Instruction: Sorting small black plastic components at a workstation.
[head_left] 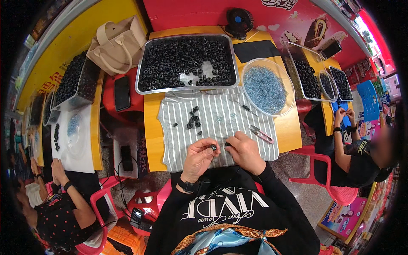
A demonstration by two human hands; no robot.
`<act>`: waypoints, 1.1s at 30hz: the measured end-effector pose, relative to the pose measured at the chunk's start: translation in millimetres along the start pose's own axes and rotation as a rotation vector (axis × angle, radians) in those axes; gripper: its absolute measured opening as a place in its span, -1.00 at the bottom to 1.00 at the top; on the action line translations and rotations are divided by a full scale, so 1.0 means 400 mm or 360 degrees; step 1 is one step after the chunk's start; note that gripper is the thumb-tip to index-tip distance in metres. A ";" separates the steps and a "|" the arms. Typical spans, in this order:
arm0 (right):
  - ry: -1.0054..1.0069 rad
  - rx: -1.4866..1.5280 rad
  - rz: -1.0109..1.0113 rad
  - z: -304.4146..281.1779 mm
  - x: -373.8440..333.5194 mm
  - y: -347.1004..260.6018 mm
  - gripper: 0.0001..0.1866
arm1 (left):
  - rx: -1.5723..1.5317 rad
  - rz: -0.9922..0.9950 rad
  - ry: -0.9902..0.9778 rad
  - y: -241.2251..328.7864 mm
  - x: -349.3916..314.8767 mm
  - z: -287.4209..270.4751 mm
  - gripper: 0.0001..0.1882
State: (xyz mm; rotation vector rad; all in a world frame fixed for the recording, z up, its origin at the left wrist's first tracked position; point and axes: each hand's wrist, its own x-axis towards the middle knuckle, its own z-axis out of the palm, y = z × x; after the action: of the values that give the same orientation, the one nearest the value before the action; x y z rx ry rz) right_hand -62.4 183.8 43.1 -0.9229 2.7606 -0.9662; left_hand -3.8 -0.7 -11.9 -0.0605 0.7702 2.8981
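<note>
over the striped cloth [221, 121], left hand [199, 156] pinching black bead [213, 147]

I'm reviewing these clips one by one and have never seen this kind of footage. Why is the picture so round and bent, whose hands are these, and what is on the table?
There is no machine here. A person wears a wide fisheye camera on the head, looking down, so straight edges bend toward the rim. The two forearms coming up from the lower edge are that person's own.

The left hand pinches a small black ring between its fingertips. The right hand is closed beside it; something small and dark shows at its fingertips, too small to tell.

Both hands work over a striped cloth on a yellow table. On the cloth lie loose black rings and small snips. Behind it stand a metal tray full of black rings and a clear bowl of bluish beads.

Other people sit at tables on both sides with similar trays.
</note>
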 end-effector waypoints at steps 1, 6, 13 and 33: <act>-0.0002 -0.0026 -0.0006 0.005 -0.002 -0.002 -0.85 | -0.0019 0.0007 0.0009 0.000 0.000 0.001 -0.75; 0.0028 0.0009 0.0002 -0.005 -0.001 -0.005 -0.85 | 0.0049 0.0073 -0.0128 -0.005 -0.006 -0.012 -0.79; 0.0106 -0.0033 -0.0211 -0.017 0.090 -0.043 -0.82 | 0.0021 0.0134 -0.0265 -0.002 -0.009 -0.010 -0.78; 0.0168 0.0161 0.0073 -0.043 0.040 0.036 -0.88 | -0.0146 0.0108 -0.0215 -0.002 -0.006 -0.027 -0.75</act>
State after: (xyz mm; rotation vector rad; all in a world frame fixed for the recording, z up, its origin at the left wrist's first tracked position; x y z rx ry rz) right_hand -87.3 193.0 50.5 -0.8130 2.7740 -1.1674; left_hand -1.2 -5.5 -21.4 0.1531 0.6286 2.9628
